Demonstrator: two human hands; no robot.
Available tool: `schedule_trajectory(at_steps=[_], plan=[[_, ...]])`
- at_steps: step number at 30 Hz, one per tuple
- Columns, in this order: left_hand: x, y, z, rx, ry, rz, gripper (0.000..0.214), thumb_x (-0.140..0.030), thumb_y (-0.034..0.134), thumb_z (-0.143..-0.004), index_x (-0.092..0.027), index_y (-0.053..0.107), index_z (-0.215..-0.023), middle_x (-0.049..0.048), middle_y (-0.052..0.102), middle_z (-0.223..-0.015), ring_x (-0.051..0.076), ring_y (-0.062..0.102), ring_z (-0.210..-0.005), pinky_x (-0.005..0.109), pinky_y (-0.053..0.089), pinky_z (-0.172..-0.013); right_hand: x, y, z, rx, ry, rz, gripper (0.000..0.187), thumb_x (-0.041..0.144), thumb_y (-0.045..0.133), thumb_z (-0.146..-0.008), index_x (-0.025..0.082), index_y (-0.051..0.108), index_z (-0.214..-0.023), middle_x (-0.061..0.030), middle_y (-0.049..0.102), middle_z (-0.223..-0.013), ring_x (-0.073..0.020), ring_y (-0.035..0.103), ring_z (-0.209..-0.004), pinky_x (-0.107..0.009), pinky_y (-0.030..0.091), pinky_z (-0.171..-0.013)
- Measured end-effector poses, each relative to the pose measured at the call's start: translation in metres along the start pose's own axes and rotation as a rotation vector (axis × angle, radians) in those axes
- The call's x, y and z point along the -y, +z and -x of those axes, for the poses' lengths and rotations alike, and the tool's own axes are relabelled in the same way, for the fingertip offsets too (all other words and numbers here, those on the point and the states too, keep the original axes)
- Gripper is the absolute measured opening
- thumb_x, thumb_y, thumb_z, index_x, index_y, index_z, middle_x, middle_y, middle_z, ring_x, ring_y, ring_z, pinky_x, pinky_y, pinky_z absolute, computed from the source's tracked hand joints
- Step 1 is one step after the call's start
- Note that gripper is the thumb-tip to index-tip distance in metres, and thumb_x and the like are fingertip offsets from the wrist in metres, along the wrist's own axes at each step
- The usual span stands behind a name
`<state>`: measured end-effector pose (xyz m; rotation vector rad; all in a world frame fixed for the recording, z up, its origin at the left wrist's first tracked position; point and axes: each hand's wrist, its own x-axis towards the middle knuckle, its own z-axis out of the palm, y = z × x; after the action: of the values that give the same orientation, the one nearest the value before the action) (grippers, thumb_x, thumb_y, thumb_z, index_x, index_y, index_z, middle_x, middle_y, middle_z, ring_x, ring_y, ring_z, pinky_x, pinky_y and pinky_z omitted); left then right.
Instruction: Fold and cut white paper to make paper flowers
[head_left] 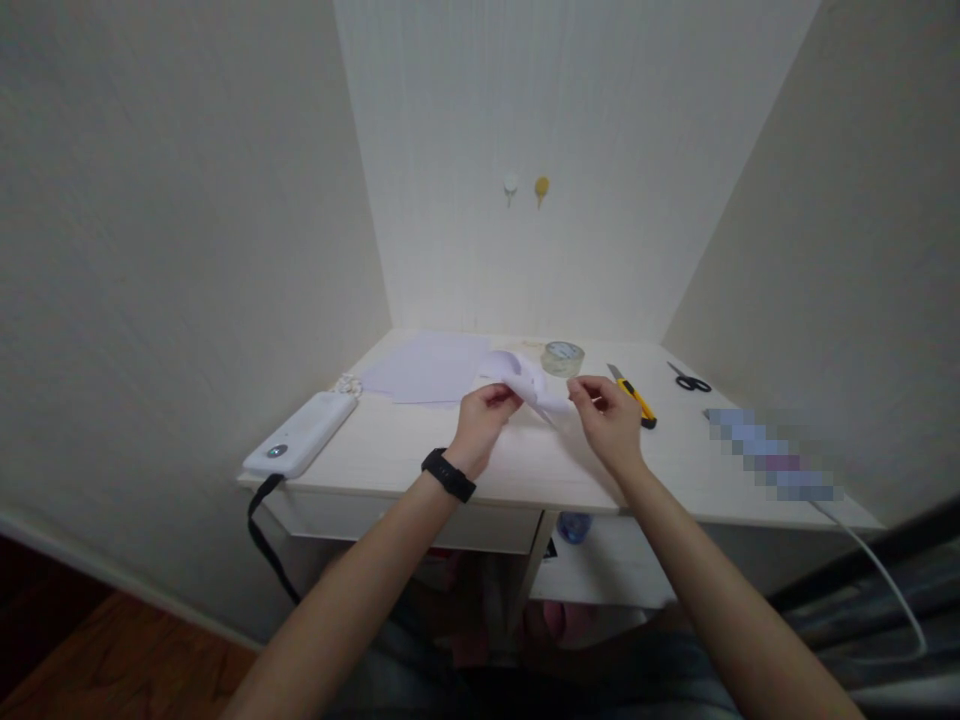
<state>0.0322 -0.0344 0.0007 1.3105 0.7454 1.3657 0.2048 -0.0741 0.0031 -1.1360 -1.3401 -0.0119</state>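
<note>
A curled, folded piece of white paper (534, 388) is held above the desk, with loops of it bending up at its far side. My left hand (484, 425), a black band on its wrist, pinches the paper's left part between thumb and fingers. At the paper's right end, the thumb and fingertips of my right hand (606, 420) are pressed together on its edge. Just behind the paper stands a roll of clear tape (562, 358). Close by my right hand lies a yellow and black utility knife (634, 395), its blade showing.
White sheets (431, 365) lie at the back left of the desk (465, 475). A white device (304, 435) with a black strap is at the left edge. Black-handled scissors (691, 380) and a blurred-out object (769, 455) with a white cable lie right. Walls enclose three sides.
</note>
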Motion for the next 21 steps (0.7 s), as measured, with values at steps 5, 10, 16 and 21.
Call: schedule_trajectory(at_steps=[5,10,16,21], plan=[[-0.015,0.002,-0.014,0.123,0.166,-0.377,0.006,-0.012,0.071,-0.073,-0.017,0.071,-0.071,0.0032,0.069,-0.074,0.016,0.059,-0.071,0.028,0.042,-0.071,-0.003,-0.004,-0.015,0.273,-0.256,0.133,0.023,0.024,0.054,-0.085,0.025,0.075,-0.095,-0.0065,0.076,-0.093,-0.0222,0.069,-0.083,-0.036,0.052,-0.071],[-0.027,0.005,-0.032,0.178,0.335,-0.630,0.007,-0.016,0.070,-0.078,-0.021,0.074,-0.077,0.0040,0.072,-0.080,0.019,0.061,-0.078,0.030,0.042,-0.076,-0.012,0.003,-0.027,0.302,-0.233,0.089,0.021,0.021,0.056,-0.077,0.024,0.076,-0.082,-0.0051,0.077,-0.085,-0.0234,0.069,-0.076,-0.038,0.052,-0.072],[-0.031,0.017,-0.057,0.123,0.339,-0.593,0.009,-0.016,0.067,-0.081,-0.021,0.075,-0.079,0.0037,0.073,-0.082,0.018,0.062,-0.078,0.030,0.043,-0.075,-0.034,0.032,-0.042,0.245,0.270,-0.360,0.014,0.033,0.068,-0.067,0.020,0.068,-0.063,0.0003,0.065,-0.058,-0.0166,0.056,-0.052,-0.028,0.044,-0.048],[-0.022,0.024,-0.069,0.045,0.362,-0.534,0.006,-0.018,0.073,-0.077,-0.022,0.074,-0.082,0.0022,0.072,-0.081,0.017,0.060,-0.073,0.029,0.043,-0.074,-0.053,0.053,-0.053,0.271,0.564,-0.698,0.020,0.029,0.073,-0.061,0.023,0.066,-0.080,-0.0012,0.071,-0.075,-0.0190,0.065,-0.067,-0.030,0.055,-0.056]])
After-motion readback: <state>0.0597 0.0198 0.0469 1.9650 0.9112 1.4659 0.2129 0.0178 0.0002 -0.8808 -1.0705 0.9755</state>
